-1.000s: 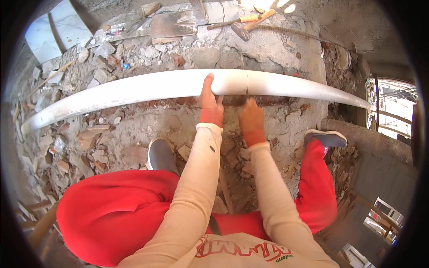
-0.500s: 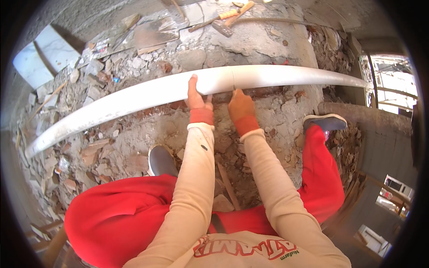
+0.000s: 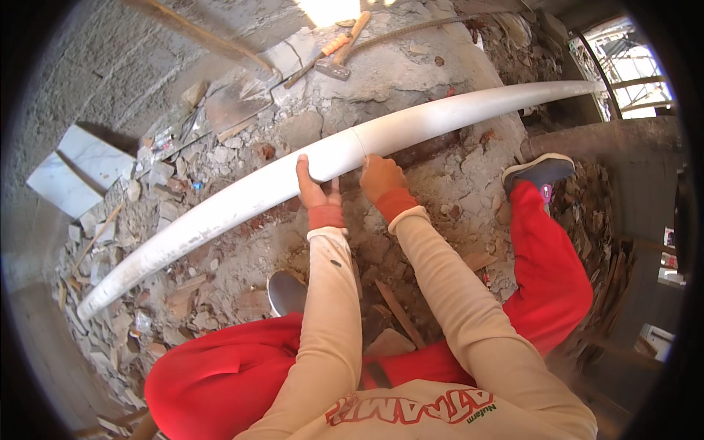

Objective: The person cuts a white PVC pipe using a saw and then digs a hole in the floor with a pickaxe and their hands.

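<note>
A long white plastic pipe (image 3: 282,176) lies across the view, slanting from the lower left up to the right, bent by the lens. My left hand (image 3: 315,187) grips it from the near side, thumb over the top and the other fingers partly hidden beneath. Just right of that hand, a thin dark line crosses the pipe's surface. My right hand (image 3: 381,178) is closed in a fist at the pipe's near edge, right by the line's lower end. Whatever sits in its fingers is hidden.
Broken rubble covers the ground around the pipe. Beyond it lie a hammer (image 3: 336,67), a tool with an orange handle (image 3: 334,47) and a steel bar (image 3: 411,26). Marble-look slabs (image 3: 81,169) rest at far left. My shoes (image 3: 541,170) flank my arms.
The whole view has turned, so the pipe now slants more steeply, higher at the right. Both hands stay at the same stretch of pipe, the right one still closed beside the line.
</note>
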Tool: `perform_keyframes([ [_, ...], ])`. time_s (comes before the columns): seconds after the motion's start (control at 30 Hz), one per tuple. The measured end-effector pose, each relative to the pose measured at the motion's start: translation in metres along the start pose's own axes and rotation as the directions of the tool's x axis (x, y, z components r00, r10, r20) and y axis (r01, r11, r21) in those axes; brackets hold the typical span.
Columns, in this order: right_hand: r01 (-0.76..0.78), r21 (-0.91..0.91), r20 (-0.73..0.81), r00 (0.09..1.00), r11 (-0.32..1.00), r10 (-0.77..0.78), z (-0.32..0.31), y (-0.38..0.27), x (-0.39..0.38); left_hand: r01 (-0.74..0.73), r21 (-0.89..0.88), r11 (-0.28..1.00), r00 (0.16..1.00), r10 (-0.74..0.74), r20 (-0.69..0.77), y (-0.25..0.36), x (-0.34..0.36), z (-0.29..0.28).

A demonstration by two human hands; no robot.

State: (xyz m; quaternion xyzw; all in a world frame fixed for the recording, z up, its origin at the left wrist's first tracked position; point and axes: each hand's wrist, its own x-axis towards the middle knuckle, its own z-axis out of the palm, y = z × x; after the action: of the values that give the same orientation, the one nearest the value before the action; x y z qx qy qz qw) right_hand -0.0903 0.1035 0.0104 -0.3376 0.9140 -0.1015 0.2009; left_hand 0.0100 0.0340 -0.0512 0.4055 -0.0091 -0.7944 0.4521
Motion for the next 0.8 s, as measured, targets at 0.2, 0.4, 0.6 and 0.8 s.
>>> perform_keyframes([
  [0.2, -0.031, 0.044, -0.042, 0.999, 0.999, 0.033, -0.002, -0.003, -0.016, -0.003, -0.020, 1.000, 1.000, 0.003, -0.008, 0.003, -0.003, 0.001],
  [0.4, 0.009, 0.044, -0.048, 0.999, 0.999, -0.007, 0.008, 0.013, -0.028, 0.009, 0.008, 1.000, 0.999, -0.009, -0.051, 0.002, -0.008, 0.006],
  [0.6, 0.031, 0.080, -0.110, 0.994, 0.996, -0.023, 0.006, 0.012, -0.036, 0.018, 0.057, 0.998, 0.999, -0.015, -0.042, 0.002, -0.002, 0.001],
  [0.8, 0.055, 0.081, -0.136, 0.990, 0.995, -0.043, 0.011, 0.013, -0.027, 0.024, 0.116, 0.993, 0.999, -0.020, -0.041, 0.003, -0.005, 0.006],
])
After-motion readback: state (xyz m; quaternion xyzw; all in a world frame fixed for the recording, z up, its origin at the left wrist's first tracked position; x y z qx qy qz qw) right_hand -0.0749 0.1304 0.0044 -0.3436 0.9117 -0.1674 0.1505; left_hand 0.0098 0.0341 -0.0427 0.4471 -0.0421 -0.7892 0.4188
